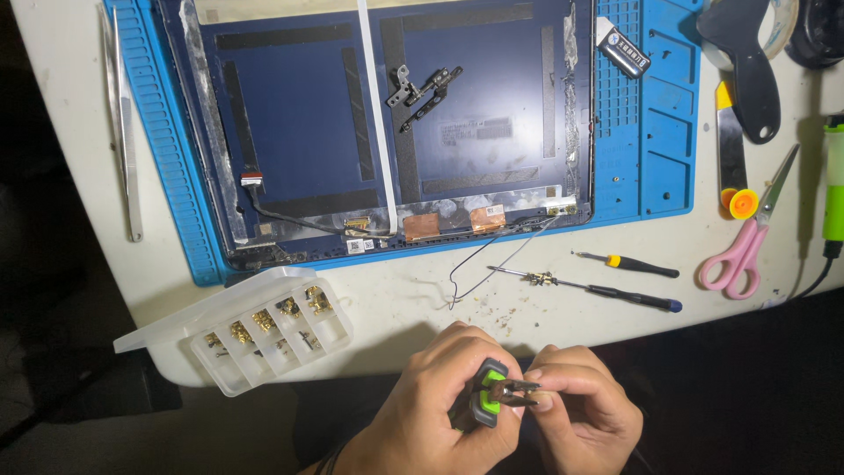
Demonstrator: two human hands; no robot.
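Small pliers gripped at the bottom centre of the frame

Left hand (431,396) wraps the green-grey pliers (492,391) by the handles — stiff, light, rubber grips look non-slip; right hand (580,405) pinches at the metal tips. Beyond: screw box (272,339), screwdrivers (598,288), blue laptop lid (387,123).

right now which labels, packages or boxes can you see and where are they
Grey rectangular sticker: middle of the dark blue laptop lid.
Small white label: lid's near edge.
Black and white oblong pack: on the blue mat, upper right.
Clear compartment box, lid open, brassy parts inside: table's front left.
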